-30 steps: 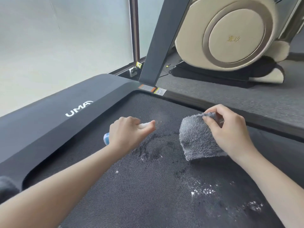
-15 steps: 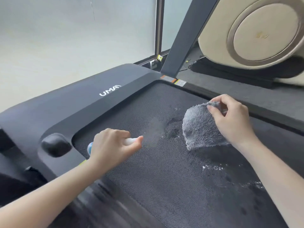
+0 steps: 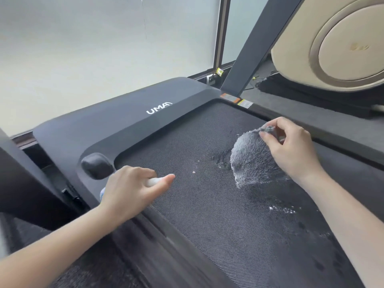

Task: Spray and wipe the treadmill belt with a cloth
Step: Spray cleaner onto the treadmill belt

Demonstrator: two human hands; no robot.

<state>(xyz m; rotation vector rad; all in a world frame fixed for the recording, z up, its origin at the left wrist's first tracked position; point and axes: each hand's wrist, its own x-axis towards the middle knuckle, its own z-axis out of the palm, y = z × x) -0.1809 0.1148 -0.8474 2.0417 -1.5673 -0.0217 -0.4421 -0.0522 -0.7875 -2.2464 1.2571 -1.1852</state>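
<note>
Right now the right hand [image 3: 291, 150] is pinching the upper edge of a fluffy grey microfibre cloth [image 3: 253, 161] between the thumb and curled fingers. The cloth is hanging from that pinch, bunched and rounded, with its lower edge reaching down to the black woven treadmill belt [image 3: 197, 215]; whether it is pressing on the belt I cannot tell. Across from it, the left hand [image 3: 128, 190] is curling its fingers round a small spray bottle with a white nozzle [image 3: 152, 181], one finger lying stretched along the nozzle, which is pointing toward the cloth, while a bit of blue is showing at the heel of the hand. Between the two grips, white droplets [image 3: 194, 172] are glinting on the belt, and a darker damp patch [image 3: 220, 157] is sitting just beside the cloth. Nearer the person than the cloth hand, a wet glistening patch [image 3: 282, 209] is spreading by the right forearm. Just beyond the left knuckles a dark oval knob [image 3: 96, 165] is standing on the black plastic motor cover [image 3: 124, 121], which is bearing white UMA lettering. Beyond the right hand a grey slanted upright post [image 3: 255, 44] is rising, with a beige round-sided machine [image 3: 342, 42] past it and a frosted window [image 3: 83, 48] lying farthest out.
</note>
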